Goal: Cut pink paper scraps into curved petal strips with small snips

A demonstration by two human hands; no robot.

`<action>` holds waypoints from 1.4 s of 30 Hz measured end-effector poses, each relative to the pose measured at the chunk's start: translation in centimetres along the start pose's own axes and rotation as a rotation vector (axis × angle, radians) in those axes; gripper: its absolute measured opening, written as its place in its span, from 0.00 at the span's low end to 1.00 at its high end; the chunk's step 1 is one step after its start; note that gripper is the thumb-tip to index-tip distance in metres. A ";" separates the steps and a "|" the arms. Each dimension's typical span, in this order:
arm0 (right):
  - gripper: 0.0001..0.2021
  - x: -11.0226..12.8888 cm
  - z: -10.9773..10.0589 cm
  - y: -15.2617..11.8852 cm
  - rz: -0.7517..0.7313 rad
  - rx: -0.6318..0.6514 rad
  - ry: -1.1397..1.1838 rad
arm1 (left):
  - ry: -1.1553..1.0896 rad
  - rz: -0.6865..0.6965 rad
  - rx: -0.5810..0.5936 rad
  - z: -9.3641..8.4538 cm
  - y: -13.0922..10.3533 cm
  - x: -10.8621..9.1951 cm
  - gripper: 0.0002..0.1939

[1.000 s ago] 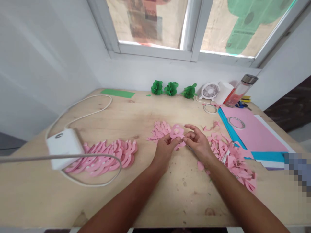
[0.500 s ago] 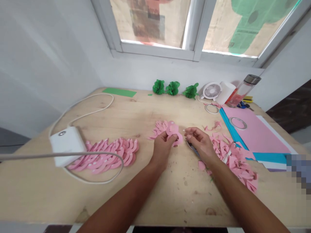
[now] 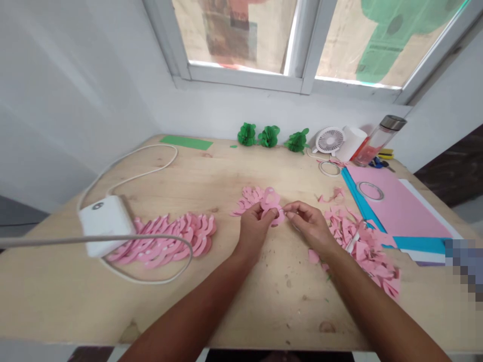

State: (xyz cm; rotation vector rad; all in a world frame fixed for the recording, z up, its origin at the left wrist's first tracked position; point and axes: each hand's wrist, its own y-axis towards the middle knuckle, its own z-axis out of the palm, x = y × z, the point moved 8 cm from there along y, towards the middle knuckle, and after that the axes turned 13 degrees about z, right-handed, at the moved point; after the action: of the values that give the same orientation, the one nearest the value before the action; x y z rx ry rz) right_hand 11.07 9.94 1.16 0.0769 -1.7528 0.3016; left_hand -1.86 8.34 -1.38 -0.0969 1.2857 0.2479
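Between the thumb and fingers of my left hand (image 3: 255, 224) is a pink paper cut-out (image 3: 270, 197) with rounded lobes. Its lower part is partly covered by my thumb. My right hand (image 3: 307, 221) is pinched closed, its fingertips at the right edge of the cut-out. Whatever sits in that pinch is too small to make out. Just behind my left hand lies a small heap of pink paper pieces (image 3: 249, 197). Further left, rows of overlapping scalloped pink cut-outs (image 3: 181, 239) lie on the wooden table (image 3: 260, 306).
Pink scraps (image 3: 372, 256) are heaped right of my right forearm. A white power bank (image 3: 105, 223) with a looping cable is at left. Coloured sheets (image 3: 400, 211) bear a ring (image 3: 370, 191). Green paper balls (image 3: 268, 137), a fan (image 3: 329, 140) and a bottle (image 3: 381, 141) line the back.
My right hand has moved left to the edge of the pink cut-out. A dark grey object seen under that hand before no longer shows. My left hand has barely moved.
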 end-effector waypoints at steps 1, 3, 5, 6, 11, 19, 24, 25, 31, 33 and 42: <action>0.10 -0.1 0.0 0.0 0.005 -0.002 -0.003 | 0.012 0.014 0.009 0.0 0.0 0.0 0.09; 0.10 -0.3 0.0 0.1 0.014 -0.009 -0.015 | 0.042 0.050 0.023 0.0 0.0 -0.2 0.08; 0.09 -0.4 -0.1 0.2 0.016 -0.017 -0.028 | 0.070 0.082 0.037 0.1 0.0 -0.3 0.07; 0.09 -0.5 -0.2 0.2 0.014 -0.021 -0.033 | 0.083 0.091 0.044 0.1 0.0 -0.3 0.07; 0.08 -0.5 -0.3 0.2 0.007 -0.035 -0.068 | 0.143 0.100 0.078 0.3 0.1 -0.4 0.05; 0.07 0.0 -0.2 0.1 -0.044 -0.051 -0.151 | 0.106 0.084 0.118 0.7 0.0 -0.1 0.06; 0.07 -0.1 -0.2 0.0 -0.059 -0.053 -0.158 | 0.120 0.054 0.130 0.8 -0.1 -0.1 0.06; 0.07 -0.2 -0.2 0.0 -0.057 -0.052 -0.157 | 0.123 0.051 0.131 0.9 -0.1 -0.2 0.06; 0.08 -0.1 -0.2 0.0 -0.048 -0.063 -0.157 | 0.144 0.050 0.134 0.9 -0.1 -0.1 0.06; 0.08 -0.2 -0.3 0.1 -0.040 -0.068 -0.159 | 0.160 0.053 0.135 0.9 -0.1 -0.1 0.06; 0.11 -0.9 -0.4 0.3 0.050 -0.076 -0.032 | 0.160 0.025 0.089 0.5 -0.2 0.4 0.09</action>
State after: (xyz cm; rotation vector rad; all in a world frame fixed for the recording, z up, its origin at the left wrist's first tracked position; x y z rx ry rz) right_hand 11.61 10.25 0.32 -0.0172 -1.7982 0.2709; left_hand -1.26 8.34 -1.63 -0.0250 1.4562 0.2069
